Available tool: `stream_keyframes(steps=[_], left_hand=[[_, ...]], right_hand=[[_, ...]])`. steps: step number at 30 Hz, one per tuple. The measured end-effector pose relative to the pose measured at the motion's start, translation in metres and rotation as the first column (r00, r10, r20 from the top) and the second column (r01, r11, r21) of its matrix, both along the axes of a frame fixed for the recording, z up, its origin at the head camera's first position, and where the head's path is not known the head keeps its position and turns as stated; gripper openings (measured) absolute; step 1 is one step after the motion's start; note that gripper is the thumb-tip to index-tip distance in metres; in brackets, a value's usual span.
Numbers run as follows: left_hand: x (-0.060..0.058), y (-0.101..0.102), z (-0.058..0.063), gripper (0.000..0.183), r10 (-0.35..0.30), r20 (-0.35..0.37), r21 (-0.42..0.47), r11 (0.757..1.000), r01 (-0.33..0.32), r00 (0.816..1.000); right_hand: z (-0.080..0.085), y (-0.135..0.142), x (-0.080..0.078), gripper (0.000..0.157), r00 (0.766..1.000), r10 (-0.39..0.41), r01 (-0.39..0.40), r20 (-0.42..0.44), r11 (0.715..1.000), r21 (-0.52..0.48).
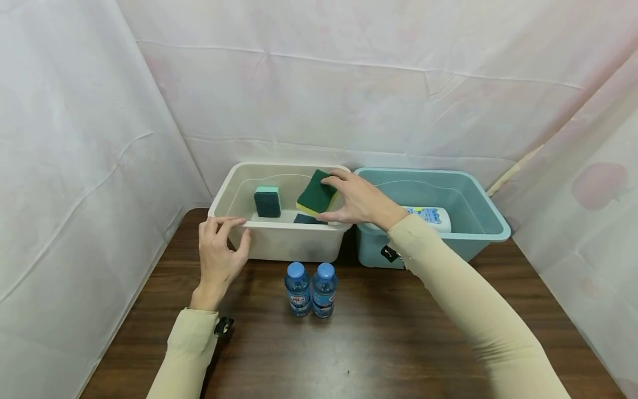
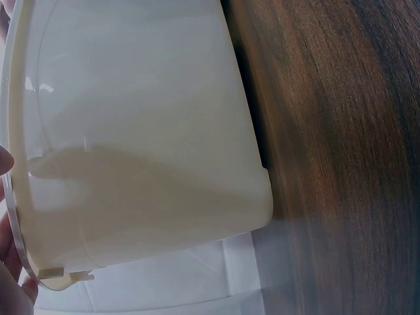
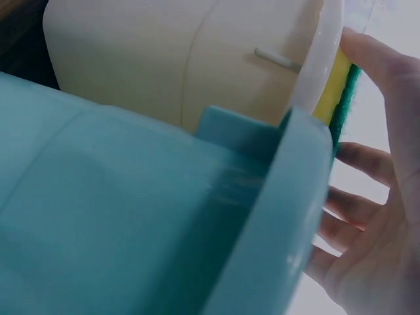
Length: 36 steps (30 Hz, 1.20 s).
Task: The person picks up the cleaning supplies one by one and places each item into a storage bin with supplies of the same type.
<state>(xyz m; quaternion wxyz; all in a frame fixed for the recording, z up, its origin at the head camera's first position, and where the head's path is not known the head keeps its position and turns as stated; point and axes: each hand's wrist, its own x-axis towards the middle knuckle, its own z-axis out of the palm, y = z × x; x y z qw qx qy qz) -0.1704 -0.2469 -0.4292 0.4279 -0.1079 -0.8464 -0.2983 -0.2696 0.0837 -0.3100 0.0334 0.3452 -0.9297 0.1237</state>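
Observation:
A sponge with a dark green scouring side and a yellow side tilts above the right part of the cream bin. My right hand pinches it by its right edge between thumb and fingers; in the right wrist view the sponge's yellow edge shows beside the bin rim. My left hand is at the bin's front left corner, fingers resting at the rim and thumb apart from them. Inside the bin stands a dark sponge with a mint-green side. Another dark sponge lies partly hidden below the held one.
A teal bin stands right of the cream one, with a white bottle with a blue label lying inside, partly behind my sleeve. Two small blue-capped water bottles stand in front on the dark wooden table. White curtains hang around.

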Motion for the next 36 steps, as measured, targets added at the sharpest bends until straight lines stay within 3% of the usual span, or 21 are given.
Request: stream_keyframes(steps=[7, 19, 36], left_hand=[[-0.001, 0.002, -0.001, 0.022, -0.003, -0.018, 0.001, 1.0, 0.003, 1.0], [-0.001, 0.003, 0.001, 0.024, -0.003, 0.009, -0.004, 1.0, 0.003, 1.0], [-0.001, 0.004, 0.001, 0.022, -0.005, -0.014, 0.006, 1.0, 0.005, 1.0]], right_hand=[[-0.002, 0.004, 0.001, 0.093, 1.0, -0.017, 0.016, 0.026, 0.999, 0.044], [-0.002, 0.008, 0.003, 0.087, 1.0, -0.016, 0.016, 0.005, 1.0, 0.01], [-0.003, 0.017, 0.01, 0.086, 1.0, -0.002, 0.002, -0.007, 1.0, -0.011]])
